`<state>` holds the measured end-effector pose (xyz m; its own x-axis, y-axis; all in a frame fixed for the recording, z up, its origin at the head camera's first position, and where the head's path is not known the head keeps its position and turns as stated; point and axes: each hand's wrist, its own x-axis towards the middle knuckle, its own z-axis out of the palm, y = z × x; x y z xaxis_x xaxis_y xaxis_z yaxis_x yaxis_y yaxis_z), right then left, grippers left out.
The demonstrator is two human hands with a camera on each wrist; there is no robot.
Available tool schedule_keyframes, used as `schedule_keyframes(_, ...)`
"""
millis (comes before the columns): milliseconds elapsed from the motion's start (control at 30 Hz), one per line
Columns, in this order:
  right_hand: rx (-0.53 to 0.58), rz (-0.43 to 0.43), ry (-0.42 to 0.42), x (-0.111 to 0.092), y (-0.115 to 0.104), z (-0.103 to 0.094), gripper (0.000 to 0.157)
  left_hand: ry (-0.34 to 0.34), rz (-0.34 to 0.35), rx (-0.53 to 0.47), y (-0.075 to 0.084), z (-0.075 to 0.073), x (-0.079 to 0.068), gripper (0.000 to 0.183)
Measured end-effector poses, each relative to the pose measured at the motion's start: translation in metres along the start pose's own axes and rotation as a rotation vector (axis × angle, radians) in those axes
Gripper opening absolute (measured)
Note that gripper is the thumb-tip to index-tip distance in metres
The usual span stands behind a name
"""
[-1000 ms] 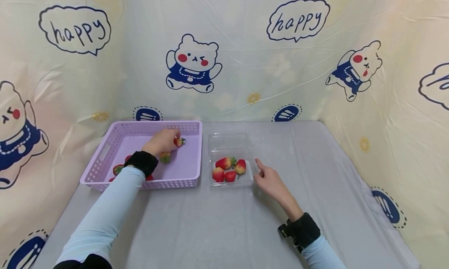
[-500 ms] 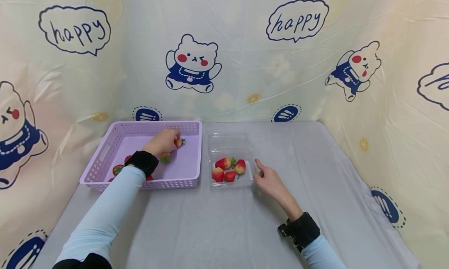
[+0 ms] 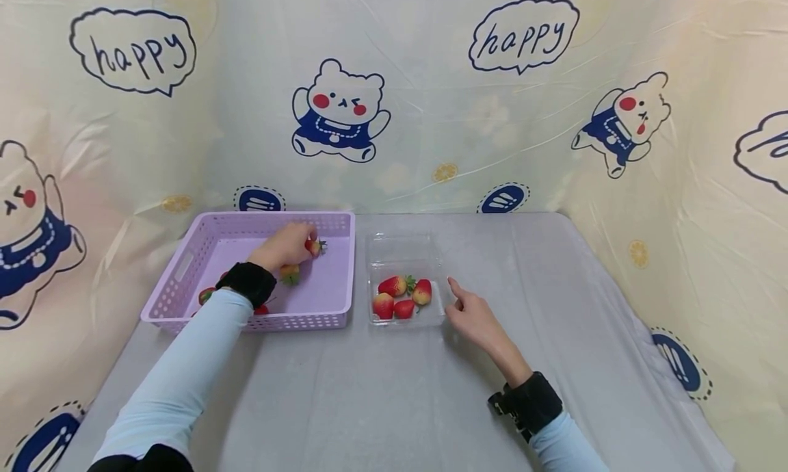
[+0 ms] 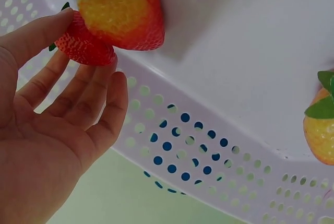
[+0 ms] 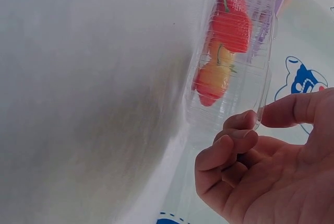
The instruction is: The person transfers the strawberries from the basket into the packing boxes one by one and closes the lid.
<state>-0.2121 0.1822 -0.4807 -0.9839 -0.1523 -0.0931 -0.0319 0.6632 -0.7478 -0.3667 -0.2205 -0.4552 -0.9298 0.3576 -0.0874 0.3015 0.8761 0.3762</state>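
Inside the purple basket (image 3: 320, 294), my left hand (image 3: 282, 246) pinches a red strawberry (image 3: 314, 247) with green leaves between thumb and fingertips. A larger yellow-red strawberry (image 4: 122, 15) overlaps the held one in the left wrist view. To the right of the basket, a clear plastic box (image 3: 403, 250) stands with its lid up and several strawberries (image 3: 392, 286) in it. My right hand (image 3: 480, 319) pinches that box's right rim between thumb and index finger, the other fingers curled, as the right wrist view (image 5: 266, 166) shows.
More strawberries (image 3: 206, 296) lie at the basket's front left, partly hidden by my left wrist. Both stand on a grey cloth-covered table (image 3: 369, 397), the basket at its back left. A curtain (image 3: 418, 116) printed with bears hangs directly behind.
My left hand has shifted very slightly toward the back, the strawberry still in its fingers. The right hand and the clear box have stayed in place.
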Motion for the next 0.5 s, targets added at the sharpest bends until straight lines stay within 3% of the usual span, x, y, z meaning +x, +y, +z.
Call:
schedule_keyframes(200, -0.008, -0.011, -0.001, 0.0015, 0.0002, -0.0012, 0.064, 0.034, 0.022, 0.024, 0.0031, -0.0053, 0.0004, 0.026)
schedule_keyframes(500, -0.004, -0.007, -0.002, -0.0009, -0.0016, -0.0016, 0.064, 0.033, 0.034, 0.015, 0.0076, -0.0102, -0.0043, 0.024)
